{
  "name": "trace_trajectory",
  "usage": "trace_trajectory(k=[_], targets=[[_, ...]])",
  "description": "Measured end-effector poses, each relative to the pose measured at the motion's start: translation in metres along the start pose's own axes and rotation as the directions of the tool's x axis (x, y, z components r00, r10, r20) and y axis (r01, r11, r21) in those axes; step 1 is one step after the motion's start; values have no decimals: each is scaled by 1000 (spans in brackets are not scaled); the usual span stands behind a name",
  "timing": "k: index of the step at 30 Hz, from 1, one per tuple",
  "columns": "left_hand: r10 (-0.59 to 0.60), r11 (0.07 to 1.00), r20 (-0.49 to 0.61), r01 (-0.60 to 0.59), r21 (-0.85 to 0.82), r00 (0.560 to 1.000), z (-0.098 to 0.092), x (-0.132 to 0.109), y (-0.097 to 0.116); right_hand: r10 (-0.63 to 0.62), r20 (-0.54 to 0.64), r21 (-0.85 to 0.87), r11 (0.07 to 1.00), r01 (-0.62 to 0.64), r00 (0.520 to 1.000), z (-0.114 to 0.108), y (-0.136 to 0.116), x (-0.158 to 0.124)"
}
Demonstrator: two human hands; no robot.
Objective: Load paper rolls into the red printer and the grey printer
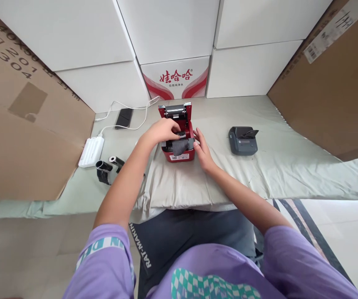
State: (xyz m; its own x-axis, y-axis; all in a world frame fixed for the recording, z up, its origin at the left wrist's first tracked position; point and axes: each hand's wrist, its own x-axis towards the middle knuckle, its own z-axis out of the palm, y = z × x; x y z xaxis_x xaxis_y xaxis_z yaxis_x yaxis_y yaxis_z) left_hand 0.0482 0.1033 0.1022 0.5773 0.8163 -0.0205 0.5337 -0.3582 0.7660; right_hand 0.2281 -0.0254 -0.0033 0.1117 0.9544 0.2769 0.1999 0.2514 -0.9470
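A small red printer [179,155] stands with its lid tipped up on a folded grey cloth [179,187]. Inside it lies a grey roll [180,146]. My left hand [163,131] reaches over the open top, its fingers curled down into the compartment beside the roll. Whether it grips anything is hidden. My right hand [202,151] rests against the printer's right side with its fingers stretched along the casing.
A dark grey printer [243,141] sits to the right. Left of the cloth lie two dark rolls [108,168], a white power bank [91,151] with a cable, and a black phone [124,118]. White boxes [175,77] and brown cartons [25,116] wall in the table.
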Motion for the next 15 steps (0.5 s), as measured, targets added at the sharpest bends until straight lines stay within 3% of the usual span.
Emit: trace_trajectory(k=[2, 5, 8, 11, 15], targets=[[44, 987, -142, -65, -149, 989, -14, -23, 3, 2, -3, 12, 1000, -2, 1000, -1, 0, 1], [22, 932, -365, -151, -330, 931, -44, -61, 11, 11, -1, 27, 1000, -11, 1000, -1, -1, 0], [-16, 918, -386, -140, -372, 922, -78, -93, 17, 18, -6, 50, 999, -18, 1000, -1, -4, -1], [-82, 960, -441, -48, -276, 894, -107, -107, 7, 25, -17, 51, 998, -24, 1000, -1, -6, -2], [-220, 975, -438, 214, -63, 872, -131, -103, -28, 17, -7, 16, 1000, -17, 1000, -1, -5, -1]])
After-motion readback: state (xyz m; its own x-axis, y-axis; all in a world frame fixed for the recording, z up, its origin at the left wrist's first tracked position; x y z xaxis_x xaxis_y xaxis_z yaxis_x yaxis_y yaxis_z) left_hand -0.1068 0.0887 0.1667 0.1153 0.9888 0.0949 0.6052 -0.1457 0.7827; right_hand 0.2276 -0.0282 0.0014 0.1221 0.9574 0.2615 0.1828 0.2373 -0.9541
